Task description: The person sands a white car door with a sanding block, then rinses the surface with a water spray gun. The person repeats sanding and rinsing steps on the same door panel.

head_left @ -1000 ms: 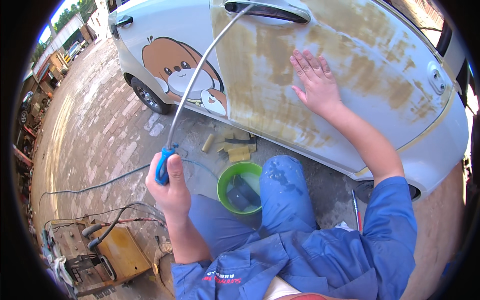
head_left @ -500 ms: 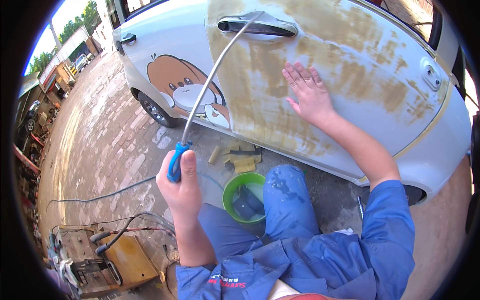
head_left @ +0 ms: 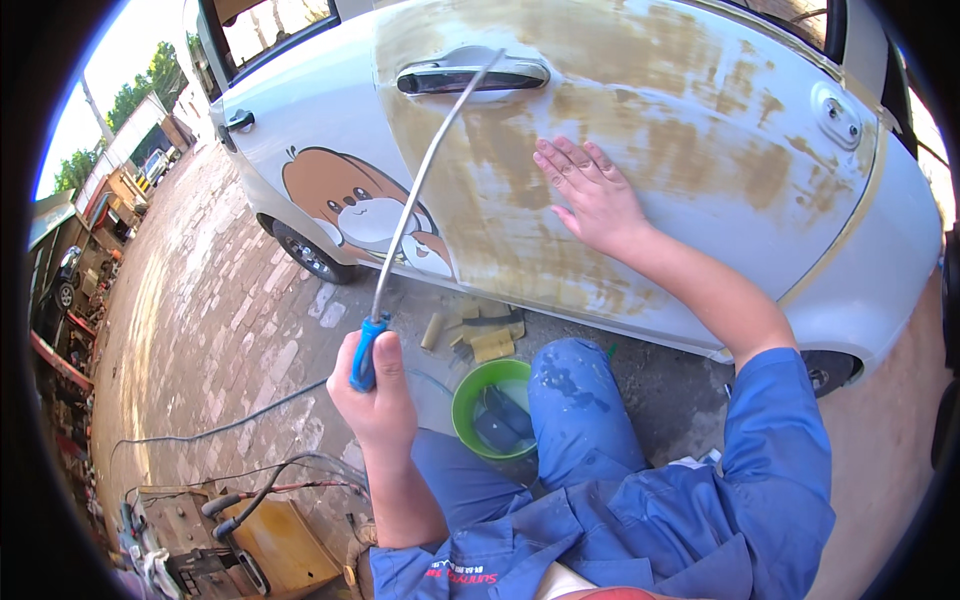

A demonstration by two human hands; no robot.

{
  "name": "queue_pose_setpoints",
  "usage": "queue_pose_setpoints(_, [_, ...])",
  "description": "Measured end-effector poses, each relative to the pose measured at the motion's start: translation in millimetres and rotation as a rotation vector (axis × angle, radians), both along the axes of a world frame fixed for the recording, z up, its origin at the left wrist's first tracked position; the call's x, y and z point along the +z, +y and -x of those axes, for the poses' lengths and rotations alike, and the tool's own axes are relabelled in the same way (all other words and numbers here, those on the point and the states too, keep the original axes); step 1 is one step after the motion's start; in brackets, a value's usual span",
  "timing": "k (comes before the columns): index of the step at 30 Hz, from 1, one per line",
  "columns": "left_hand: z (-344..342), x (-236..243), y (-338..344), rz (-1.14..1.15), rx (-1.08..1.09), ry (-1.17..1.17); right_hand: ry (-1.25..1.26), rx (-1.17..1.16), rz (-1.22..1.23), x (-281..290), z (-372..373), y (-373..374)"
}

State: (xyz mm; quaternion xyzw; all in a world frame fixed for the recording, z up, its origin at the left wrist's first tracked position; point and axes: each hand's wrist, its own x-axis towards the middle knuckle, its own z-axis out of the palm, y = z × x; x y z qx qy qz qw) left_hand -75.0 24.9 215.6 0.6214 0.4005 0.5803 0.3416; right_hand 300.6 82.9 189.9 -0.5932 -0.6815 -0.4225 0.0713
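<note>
2 hands, 1 rod, 1 bkt, 2 dr hdls

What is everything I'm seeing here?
Car: one, white with tan patches, ahead.
Its wheels: two visible, black and silver, beneath.
Cartoon animals: two, brown and white, on the car.
Bucket: one, green, lower centre.
Slabs: count unclear, grey, inside the bucket.
Scraps: several, yellowish, between bucket and car.
Hose: one, bluish, left ground.
Machine: one, yellow and brown, lower left.
Cables: several, black and red, on the machine.
Paving: one stretch, brownish, left.
Trees: several, green, upper left.
Metal rod: one, silver with blue handle, before the car.
Workwear: one set, blue, lower edge.
Left grip: one, bare, around the rod.
Right grip: one, bare, on the car.
</note>
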Motion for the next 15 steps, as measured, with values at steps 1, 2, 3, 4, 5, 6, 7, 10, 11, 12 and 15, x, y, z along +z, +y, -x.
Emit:
queue_pose_setpoints(1, [-1, -1, 0, -0.042, -0.052, 0.040, -0.004, -0.027, 0.014, 0, -1, -1])
queue_pose_setpoints(2, [-3, -2, -1, -0.080, -0.078, 0.070, -0.016, -0.030, 0.004, 0, -2, -2])
queue_pose_setpoints(3, [-4, -3, -2, -0.130, -0.124, 0.086, -0.033, -0.036, -0.027, 2, -3, -3])
queue_pose_setpoints(4, [-4, -3, -5, -0.123, -0.216, 0.110, -0.024, -0.035, -0.012, 3, -3, -4])
queue_pose_setpoints(5, [-6, -3, -5, -0.061, -0.138, 0.079, -0.019, -0.038, -0.018, 5, -4, -6])
queue_pose_setpoints(6, [-6, -1, -4, -0.036, -0.104, 0.045, -0.008, -0.047, 0.002, 8, -5, -7])
queue_pose_setpoints(7, [-7, 1, -2, -0.001, -0.051, 0.012, 0.023, -0.043, -0.038, 12, -6, -9])
queue_pose_setpoints(10, [-15, 6, -6, -0.057, -0.156, 0.078, 0.069, -0.062, -0.101, 27, -16, -14])
queue_pose_setpoints(11, [-19, 7, -9, -0.104, -0.209, 0.115, 0.046, -0.073, -0.128, 31, -20, -17])
queue_pose_setpoints(12, [-22, 10, -10, -0.134, -0.217, 0.112, 0.023, -0.084, -0.154, 34, -24, -20])
queue_pose_setpoints(15, [-31, 17, -10, 0.004, -0.119, 0.026, 0.030, -0.076, -0.157, 41, -31, -28])
